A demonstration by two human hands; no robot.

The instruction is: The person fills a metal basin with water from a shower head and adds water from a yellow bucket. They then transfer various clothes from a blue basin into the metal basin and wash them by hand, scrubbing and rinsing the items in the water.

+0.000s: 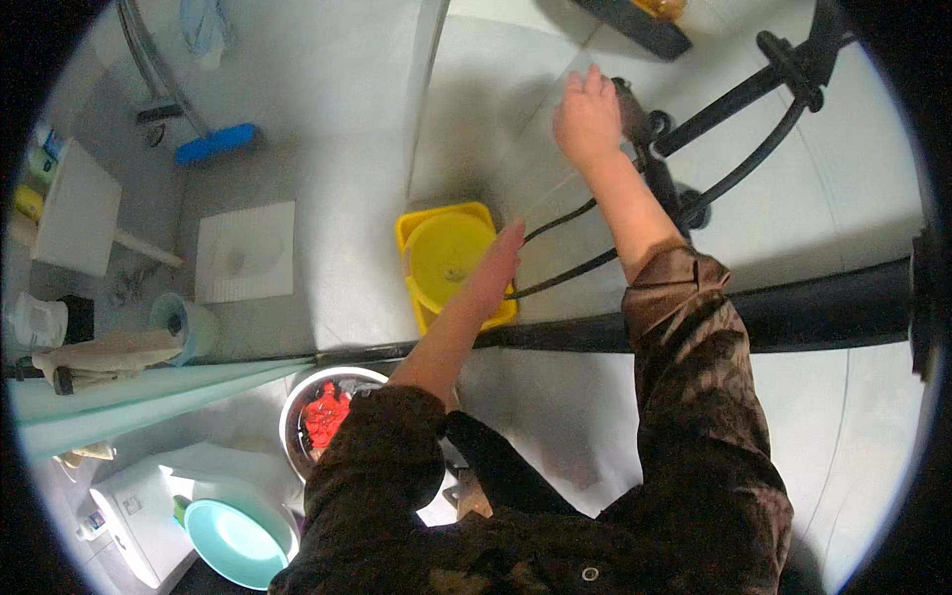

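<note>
My left hand (502, 260), slightly blurred, hovers over the right side of a round yellow basin (439, 253), its fingers extended and nothing visible in them. The basin sits in a yellow rectangular tub (402, 223). Farther up and to the right is my right hand (587, 123), back towards me, beside a black tubular frame (714, 111) with small wheels. Its palm is hidden, so any contact with the frame cannot be told. Black curved tubes (573, 271) run from the frame towards the yellow tub, passing beyond my left hand.
A black horizontal ledge (811, 305) crosses below my hands. Below left stand a round tub (290, 401) with red cloth and a turquoise basin (238, 543) by a white appliance (149, 513). A squat toilet (245, 253) and blue broom head (216, 144) lie left.
</note>
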